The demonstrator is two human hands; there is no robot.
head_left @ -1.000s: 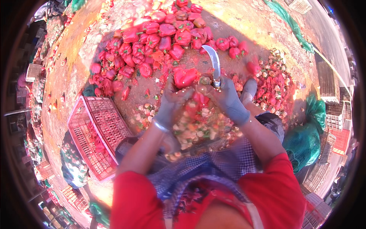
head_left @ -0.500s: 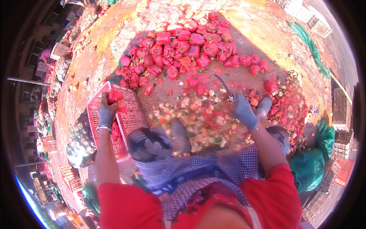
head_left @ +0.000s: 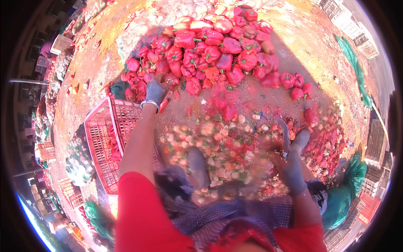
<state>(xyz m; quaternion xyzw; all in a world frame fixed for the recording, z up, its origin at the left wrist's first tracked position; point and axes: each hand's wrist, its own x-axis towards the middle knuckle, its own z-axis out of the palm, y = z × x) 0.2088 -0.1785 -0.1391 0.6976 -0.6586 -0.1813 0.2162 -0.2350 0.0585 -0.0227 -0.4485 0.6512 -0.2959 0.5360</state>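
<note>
- Two gloved hands in view, go left to right, quick. What's first?
- Pale net sack [head_left: 79,158], then just beside it a pink slatted crate [head_left: 96,145] with red pieces [head_left: 113,147] inside
- Left hand?
- Left hand [head_left: 155,91], grey glove, pale band [head_left: 150,102] at the wrist, arm stretched forward past the crate. Fingertips at the near left edge of the pile of red peppers [head_left: 212,53]
- Wide, narrow, holding one?
- Can't tell, tips get lost against the peppers
- Middle?
- Left shoe [head_left: 197,166] low down; the pile lies ahead on the ground [head_left: 262,101], partly sunlit, partly shaded. Pale and red scraps [head_left: 226,140] between the feet, blurred
- Right hand?
- Right hand [head_left: 290,171], grey glove too, near the right shoe [head_left: 301,140]. Bit blurred, but fingers narrow, wrapped round the handle of a curved knife [head_left: 285,133], blade pointing away from the body
- Past that?
- One loose red pepper [head_left: 310,116] beyond the shoe, a heap of red scraps [head_left: 326,147], then a green net bag [head_left: 339,206]
</note>
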